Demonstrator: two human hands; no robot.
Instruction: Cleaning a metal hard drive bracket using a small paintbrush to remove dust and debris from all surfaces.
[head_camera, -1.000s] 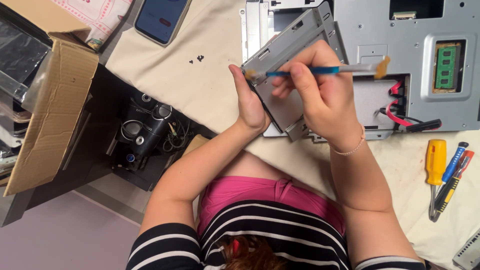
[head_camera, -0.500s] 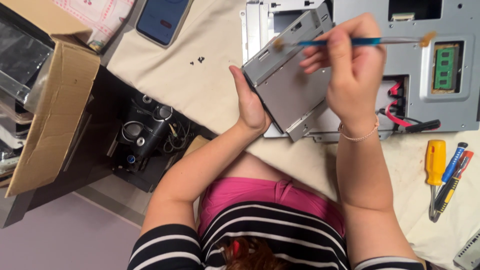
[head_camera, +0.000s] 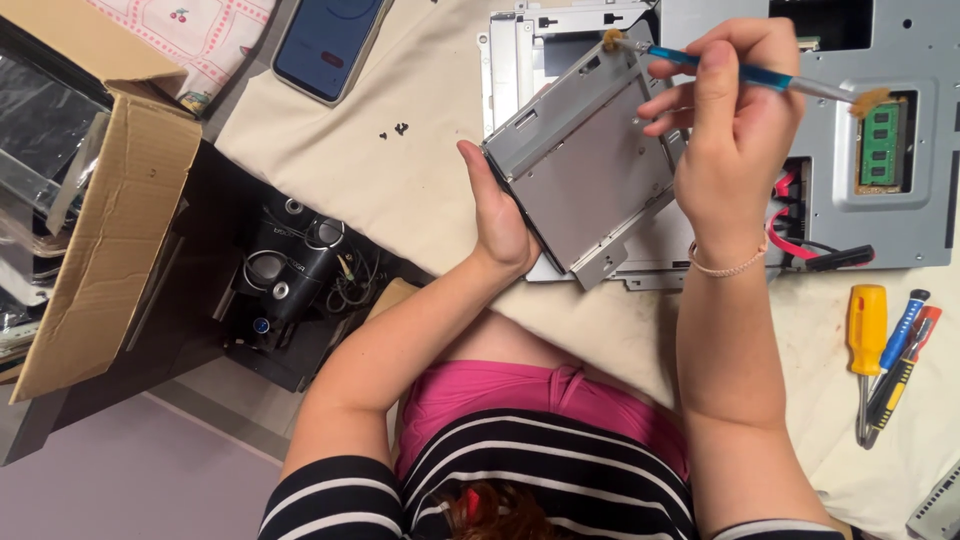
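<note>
My left hand (head_camera: 500, 215) grips the near left edge of a flat grey metal drive unit (head_camera: 590, 170) and holds it tilted above the cloth. My right hand (head_camera: 730, 130) holds a thin blue brush (head_camera: 745, 75) with tan bristles at both ends. One bristle tip (head_camera: 612, 40) touches the unit's far top corner. Behind the unit lies an opened grey computer chassis (head_camera: 900, 200) with a green memory module (head_camera: 880, 140) and red cables (head_camera: 790, 235).
A phone (head_camera: 330, 40) lies at the cloth's far left, small dark screws (head_camera: 392, 130) near it. Screwdrivers (head_camera: 885, 350) lie at the right. An open cardboard box (head_camera: 110, 210) and black gear (head_camera: 290, 275) stand left, below the table edge.
My right hand has carried the brush away from me, from the unit's middle up to its far top corner. The left hand has kept its grip, the unit barely shifting.
</note>
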